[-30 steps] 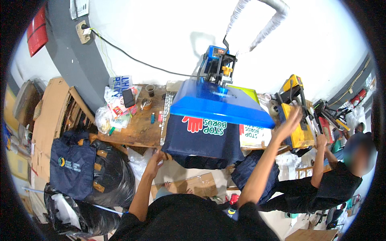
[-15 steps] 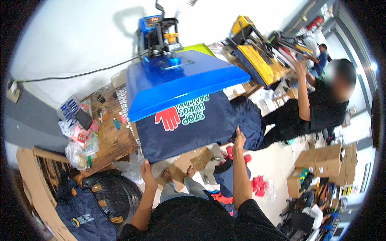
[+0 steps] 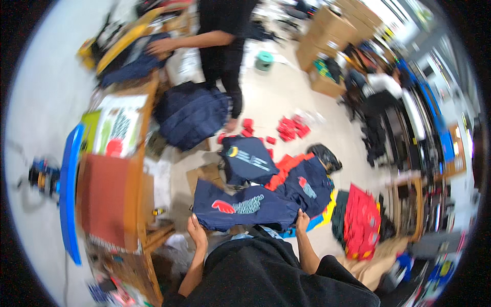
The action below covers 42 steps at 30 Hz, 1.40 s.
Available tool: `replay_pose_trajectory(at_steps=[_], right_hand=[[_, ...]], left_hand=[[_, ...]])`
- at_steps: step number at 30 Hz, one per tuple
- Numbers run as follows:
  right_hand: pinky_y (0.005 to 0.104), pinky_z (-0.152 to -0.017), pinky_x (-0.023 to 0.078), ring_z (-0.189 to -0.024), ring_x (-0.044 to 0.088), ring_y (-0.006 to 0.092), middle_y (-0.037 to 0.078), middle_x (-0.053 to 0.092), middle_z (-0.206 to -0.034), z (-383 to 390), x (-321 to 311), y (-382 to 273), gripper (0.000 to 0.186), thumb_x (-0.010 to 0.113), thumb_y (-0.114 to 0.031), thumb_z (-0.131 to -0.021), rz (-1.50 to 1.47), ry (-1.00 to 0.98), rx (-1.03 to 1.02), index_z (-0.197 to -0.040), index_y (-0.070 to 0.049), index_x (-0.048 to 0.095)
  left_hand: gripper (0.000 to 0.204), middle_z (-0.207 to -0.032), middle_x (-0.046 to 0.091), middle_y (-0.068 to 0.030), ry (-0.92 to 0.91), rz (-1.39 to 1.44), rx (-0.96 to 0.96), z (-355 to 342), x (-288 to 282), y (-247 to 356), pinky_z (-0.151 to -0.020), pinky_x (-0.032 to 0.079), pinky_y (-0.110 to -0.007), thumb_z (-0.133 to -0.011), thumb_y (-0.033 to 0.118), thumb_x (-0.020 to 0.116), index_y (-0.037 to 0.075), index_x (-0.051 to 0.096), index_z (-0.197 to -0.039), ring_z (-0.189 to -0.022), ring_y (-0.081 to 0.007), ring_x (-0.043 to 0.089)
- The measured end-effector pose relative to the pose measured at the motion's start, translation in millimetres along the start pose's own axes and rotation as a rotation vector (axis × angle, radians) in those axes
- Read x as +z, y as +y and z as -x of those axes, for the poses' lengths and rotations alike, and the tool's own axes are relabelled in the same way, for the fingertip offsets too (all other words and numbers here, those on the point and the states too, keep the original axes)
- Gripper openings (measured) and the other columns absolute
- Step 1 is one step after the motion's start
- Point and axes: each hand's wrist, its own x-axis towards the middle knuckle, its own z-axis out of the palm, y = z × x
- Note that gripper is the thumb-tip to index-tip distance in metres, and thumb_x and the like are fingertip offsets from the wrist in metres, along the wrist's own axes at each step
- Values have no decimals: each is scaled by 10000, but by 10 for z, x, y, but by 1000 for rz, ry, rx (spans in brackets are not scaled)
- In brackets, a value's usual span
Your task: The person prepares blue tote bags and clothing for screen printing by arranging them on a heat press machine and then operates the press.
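Navy cloth [image 3: 271,214] | red hand print [image 3: 223,206], pale lettering [image 3: 249,205] | left grip [image 3: 197,231], right grip [image 3: 303,223] pinching its edges

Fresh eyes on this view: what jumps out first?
Probably the navy cloth with a red hand print, stretched at lower centre between the left hand and right hand. Next, the bright blue press plate at the far left, beside a reddish-brown pad. Then a vivid red pile on the floor at right.

Navy printed cloth [image 3: 238,214], spread, held up
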Motion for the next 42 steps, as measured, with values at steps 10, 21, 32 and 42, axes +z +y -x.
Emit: replay_pose_trajectory(at_steps=[10, 21, 32, 42], right_hand=[[290, -899, 415, -1064, 551, 210, 125, 580, -1172, -491, -1298, -294, 509, 626, -248, -903, -710, 197, 462, -1297, 36, 473], [259, -656, 441, -702, 542, 112, 66, 648, -848, -1811, -2570, 458, 478, 592, -46, -887, -228, 626, 191, -1338, 11, 443], [326, -661, 519, -797, 603, 147, 98, 635, -973, -851, -1974, 1309, 564, 597, -85, -898, -502, 478, 577, -1397, -2, 347], [341, -672, 519, -882, 674, 200, 118, 658, -1043, -531, -1464, 1597, 540, 634, -246, -895, -207, -162, 860, -1343, -16, 438]], left_hand=[[291, -928, 544, -50, -852, -114, 59, 111, 3274, 64, -764, 415, -255, -952, 144, 562, -8, 414, -1151, -833, -109, 500], [242, -890, 573, -215, -774, -433, 361, 851, 5654, 376, -782, 419, -446, -930, 159, 561, -16, 429, -1032, -834, -367, 568], [387, -951, 631, -222, -993, -753, 235, 730, 5255, -549, -808, 454, -444, -916, 203, 574, 6, 389, -1194, -894, -366, 616], [646, -1124, 614, -288, -1099, -1048, 141, 455, 3818, -1133, -940, 433, -499, -890, 205, 539, -30, 243, -1413, -1056, -462, 579]])
